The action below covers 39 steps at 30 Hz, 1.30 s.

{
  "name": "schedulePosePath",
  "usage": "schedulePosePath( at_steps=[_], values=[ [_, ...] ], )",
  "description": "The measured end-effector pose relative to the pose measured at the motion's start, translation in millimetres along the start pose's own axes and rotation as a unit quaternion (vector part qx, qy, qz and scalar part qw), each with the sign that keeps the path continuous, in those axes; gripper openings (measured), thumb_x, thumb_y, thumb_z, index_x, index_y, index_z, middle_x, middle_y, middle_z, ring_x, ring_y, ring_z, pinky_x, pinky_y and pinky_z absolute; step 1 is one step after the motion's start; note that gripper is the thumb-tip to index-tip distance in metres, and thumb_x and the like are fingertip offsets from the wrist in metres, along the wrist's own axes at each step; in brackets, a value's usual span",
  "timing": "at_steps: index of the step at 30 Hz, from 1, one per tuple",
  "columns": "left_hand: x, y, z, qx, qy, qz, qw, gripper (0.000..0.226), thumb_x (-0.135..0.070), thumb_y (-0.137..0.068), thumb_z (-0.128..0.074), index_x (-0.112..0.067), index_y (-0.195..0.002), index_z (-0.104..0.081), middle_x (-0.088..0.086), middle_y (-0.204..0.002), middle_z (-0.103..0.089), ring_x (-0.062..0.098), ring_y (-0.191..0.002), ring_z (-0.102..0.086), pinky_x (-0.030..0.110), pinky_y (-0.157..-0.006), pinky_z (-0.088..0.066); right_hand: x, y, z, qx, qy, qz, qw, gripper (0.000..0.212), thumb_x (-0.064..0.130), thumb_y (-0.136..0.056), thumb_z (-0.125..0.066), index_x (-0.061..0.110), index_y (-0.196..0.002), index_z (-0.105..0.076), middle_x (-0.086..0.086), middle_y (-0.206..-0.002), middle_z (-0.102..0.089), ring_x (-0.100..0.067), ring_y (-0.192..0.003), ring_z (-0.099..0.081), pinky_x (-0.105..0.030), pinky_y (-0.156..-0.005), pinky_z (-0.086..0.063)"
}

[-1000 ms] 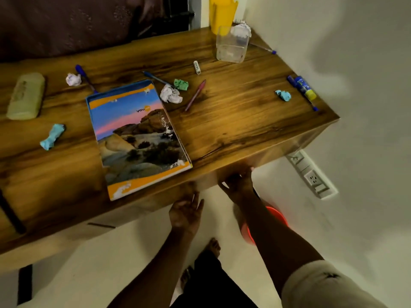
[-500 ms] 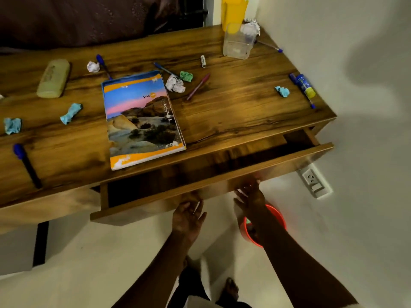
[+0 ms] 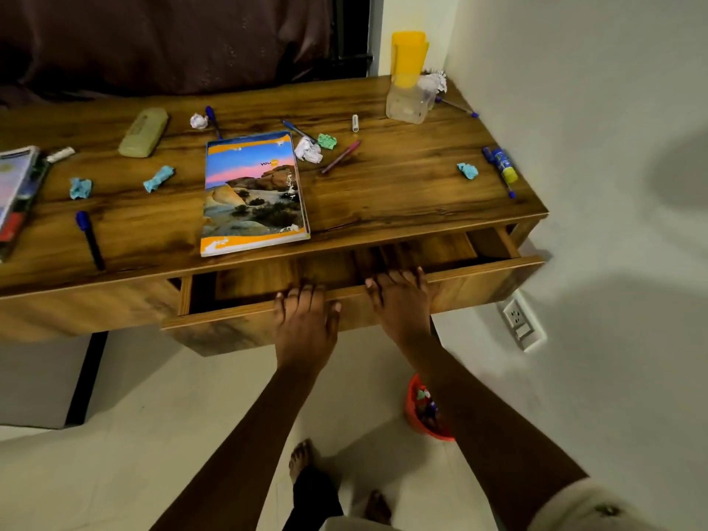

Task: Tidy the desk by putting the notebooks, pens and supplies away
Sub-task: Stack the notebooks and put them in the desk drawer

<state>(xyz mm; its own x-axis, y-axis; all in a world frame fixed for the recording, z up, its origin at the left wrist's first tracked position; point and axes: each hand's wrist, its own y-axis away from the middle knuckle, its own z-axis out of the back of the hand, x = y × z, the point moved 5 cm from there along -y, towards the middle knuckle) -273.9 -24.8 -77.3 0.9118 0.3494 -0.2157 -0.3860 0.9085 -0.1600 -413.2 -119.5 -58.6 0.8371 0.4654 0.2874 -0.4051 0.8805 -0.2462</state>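
Nearest, noted the left hand (image 3: 306,320) and right hand (image 3: 402,300) side by side on the top edge of the drawer (image 3: 230,331) front, fingers laid fairly straight over the lip, resting rather than clenched; held nothing in either. Judged that placement a way to steady or slide the drawer, found part-way out beneath the desk (image 3: 402,193) and ready to take things. Just beyond the fingertips, above the opening, spotted the notebook (image 3: 253,193) flat by the desk's front edge, slightly left of the left hand, close yet untouched. Farther off, counted a black marker (image 3: 90,239), a red pen (image 3: 341,157), a blue pen (image 3: 299,131) and a glue stick (image 3: 503,164) scattered among crumpled paper (image 3: 308,149), well apart from both hands. Farthest, made out a clear container (image 3: 410,103) at the corner.
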Motion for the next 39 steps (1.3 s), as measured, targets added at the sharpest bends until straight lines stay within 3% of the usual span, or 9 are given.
schedulePosePath(
  at_steps=[8, 16, 26, 31, 35, 39],
  values=[
    [-15.7, 72.3, 20.8, -0.016, 0.015, -0.014, 1.0, 0.044, -0.041, -0.096, -0.033, -0.016, -0.125, -0.055, 0.005, -0.127, -0.06, 0.024, -0.124, -0.05, 0.044, -0.107, -0.032, -10.4, 71.5, 10.2, -0.018, 0.015, 0.025, 0.999, 0.04, 0.04, -0.093, -0.035, 0.02, -0.107, -0.066, 0.002, -0.11, -0.068, -0.019, -0.111, -0.06, -0.047, -0.108, -0.028],
    [-23.1, 144.7, 17.4, 0.036, 0.013, -0.031, 0.999, 0.054, -0.043, -0.096, -0.033, -0.02, -0.144, -0.036, 0.001, -0.147, -0.041, 0.019, -0.139, -0.03, 0.04, -0.109, -0.019, -12.1, 145.0, 23.1, -0.001, 0.012, 0.025, 1.0, 0.039, 0.037, -0.095, -0.032, 0.022, -0.122, -0.057, 0.002, -0.133, -0.057, -0.02, -0.13, -0.044, -0.045, -0.111, -0.018],
    [-22.5, 161.5, 25.4, 0.088, 0.028, -0.038, 0.995, 0.059, -0.051, -0.096, -0.021, -0.022, -0.144, -0.035, -0.001, -0.15, -0.038, 0.017, -0.142, -0.027, 0.039, -0.113, -0.016, -11.7, 165.8, 33.7, 0.07, 0.01, 0.011, 0.997, 0.054, 0.048, -0.094, -0.021, 0.021, -0.13, -0.051, 0.002, -0.14, -0.05, -0.019, -0.136, -0.037, -0.046, -0.115, -0.012],
    [-7.9, 114.0, 59.4, 0.083, 0.127, 0.011, 0.988, 0.067, -0.06, -0.09, -0.012, -0.024, -0.141, -0.037, -0.001, -0.152, -0.031, 0.019, -0.141, -0.027, 0.04, -0.112, -0.023, 25.5, 115.3, 41.5, 0.107, -0.025, 0.004, 0.994, 0.059, 0.05, -0.09, -0.022, 0.022, -0.135, -0.046, 0.0, -0.145, -0.043, -0.02, -0.138, -0.033, -0.047, -0.115, -0.01],
    [53.2, 18.5, 83.0, 0.014, 0.174, 0.101, 0.979, 0.065, -0.056, -0.086, -0.028, -0.024, -0.14, -0.041, 0.005, -0.148, -0.039, 0.027, -0.134, -0.037, 0.043, -0.109, -0.034, 71.9, 17.3, 38.3, 0.099, -0.107, 0.005, 0.989, 0.046, 0.035, -0.092, -0.047, 0.017, -0.134, -0.047, -0.007, -0.136, -0.05, -0.026, -0.128, -0.043, -0.04, -0.108, -0.034],
    [119.5, -79.6, 79.4, -0.017, 0.223, 0.176, 0.959, 0.054, -0.04, -0.088, -0.047, -0.016, -0.137, -0.046, 0.014, -0.141, -0.045, 0.034, -0.129, -0.041, 0.042, -0.107, -0.034, 108.0, -72.7, 14.1, 0.139, -0.216, -0.047, 0.965, 0.036, 0.024, -0.092, -0.052, 0.008, -0.124, -0.055, -0.015, -0.124, -0.058, -0.031, -0.118, -0.051, -0.036, -0.097, -0.042]
  ],
)
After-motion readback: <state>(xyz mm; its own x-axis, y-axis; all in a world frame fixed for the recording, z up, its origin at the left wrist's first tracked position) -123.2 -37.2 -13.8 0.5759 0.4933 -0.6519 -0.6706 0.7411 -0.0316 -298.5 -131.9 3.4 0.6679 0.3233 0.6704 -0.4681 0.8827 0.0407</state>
